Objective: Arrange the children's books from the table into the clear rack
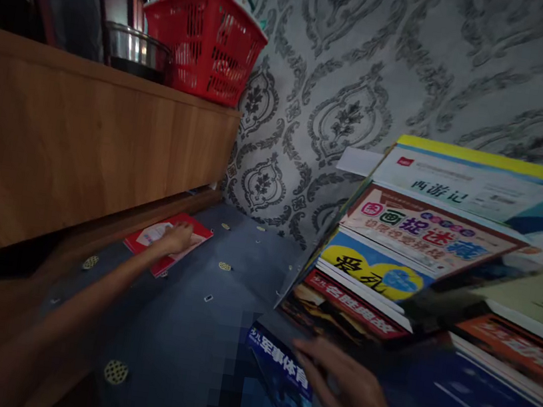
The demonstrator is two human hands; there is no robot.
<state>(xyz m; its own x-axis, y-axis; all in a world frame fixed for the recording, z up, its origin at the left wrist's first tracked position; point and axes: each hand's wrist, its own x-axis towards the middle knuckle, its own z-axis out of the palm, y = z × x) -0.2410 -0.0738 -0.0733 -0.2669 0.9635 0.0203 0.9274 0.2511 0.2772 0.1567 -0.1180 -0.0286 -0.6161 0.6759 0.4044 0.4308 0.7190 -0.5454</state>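
Note:
My left hand point(178, 238) reaches far out over a thin red book point(149, 237), which lies flat on the blue patterned sheet point(171, 344) beside the wooden board. Its bent fingers press together on the book's cover, and the fingertips are partly hidden. At the lower right, my right hand point(350, 396) pinches the upper right corner of a dark blue book point(273, 365) with white lettering. That book is tilted, and part of it is out of frame. Just behind it leans an overlapping row of books, including a brown one point(337, 314) and a blue and yellow one point(368, 264).
A second column of books point(530, 300) overlaps at the far right. On the wooden ledge point(84, 130) at left stand a red plastic basket point(207, 46) and a metal pot point(134, 46). A patterned wall point(337, 98) closes off the back. Dark pixel blocks hide the bottom middle.

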